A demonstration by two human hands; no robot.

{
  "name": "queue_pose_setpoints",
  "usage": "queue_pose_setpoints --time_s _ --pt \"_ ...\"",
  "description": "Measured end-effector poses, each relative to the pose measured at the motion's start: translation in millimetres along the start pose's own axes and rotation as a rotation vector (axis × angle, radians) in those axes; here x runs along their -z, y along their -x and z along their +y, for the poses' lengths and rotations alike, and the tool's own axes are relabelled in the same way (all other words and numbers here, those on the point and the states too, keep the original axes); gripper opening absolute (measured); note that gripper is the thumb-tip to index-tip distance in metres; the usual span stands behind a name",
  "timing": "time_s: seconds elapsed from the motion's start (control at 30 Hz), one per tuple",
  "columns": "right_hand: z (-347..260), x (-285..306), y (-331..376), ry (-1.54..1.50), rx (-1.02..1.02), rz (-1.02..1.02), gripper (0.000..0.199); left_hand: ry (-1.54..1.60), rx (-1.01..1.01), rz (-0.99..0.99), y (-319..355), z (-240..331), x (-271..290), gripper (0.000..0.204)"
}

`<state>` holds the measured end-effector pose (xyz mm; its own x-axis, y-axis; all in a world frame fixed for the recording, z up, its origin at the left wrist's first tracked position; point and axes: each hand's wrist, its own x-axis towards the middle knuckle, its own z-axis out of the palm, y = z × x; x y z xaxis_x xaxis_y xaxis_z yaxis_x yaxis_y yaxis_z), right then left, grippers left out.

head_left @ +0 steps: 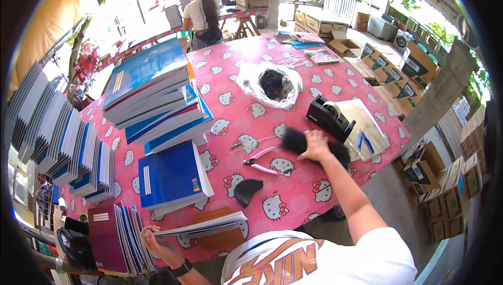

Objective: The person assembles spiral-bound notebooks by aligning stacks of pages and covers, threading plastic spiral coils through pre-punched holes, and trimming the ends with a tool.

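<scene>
At the table's near edge, my left hand point(163, 247), with a dark watch on its wrist, is closed on the left end of a thin notebook point(207, 225). The notebook is tilted, its page edges upward, over a brown wooden board point(217, 239). My right hand point(316, 146) reaches forward over a bundle of black binding coils point(339, 154), fingers curled onto it; the bundle's left end is blurred. Beyond that hand stands a black tape dispenser point(329, 118). Pink-handled cutters point(259, 162) and a dark curved piece point(248, 192) lie between my hands.
Tall stacks of blue notebooks point(170, 175) stand on the left of the pink table point(293, 201), purple ones point(105, 238) nearer. A plastic bag point(246, 83) holds black material. Blue pliers point(365, 142) lie on the right. Cardboard boxes point(424, 172) line the floor; another person point(204, 15) stands beyond.
</scene>
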<state>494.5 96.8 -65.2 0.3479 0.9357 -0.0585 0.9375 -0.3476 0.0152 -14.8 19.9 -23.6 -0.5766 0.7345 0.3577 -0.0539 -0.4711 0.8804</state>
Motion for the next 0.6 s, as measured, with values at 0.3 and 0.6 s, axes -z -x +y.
queue_pose_setpoints --time_s 0.3,0.6 --pt "-37 -2 -50 -0.065 0.128 0.03 0.101 -0.086 0.07 0.051 -1 12 1 0.024" --pt "-61 -38 -23 0.232 0.121 0.606 0.024 0.0 0.136 0.051 14 3 4 0.032"
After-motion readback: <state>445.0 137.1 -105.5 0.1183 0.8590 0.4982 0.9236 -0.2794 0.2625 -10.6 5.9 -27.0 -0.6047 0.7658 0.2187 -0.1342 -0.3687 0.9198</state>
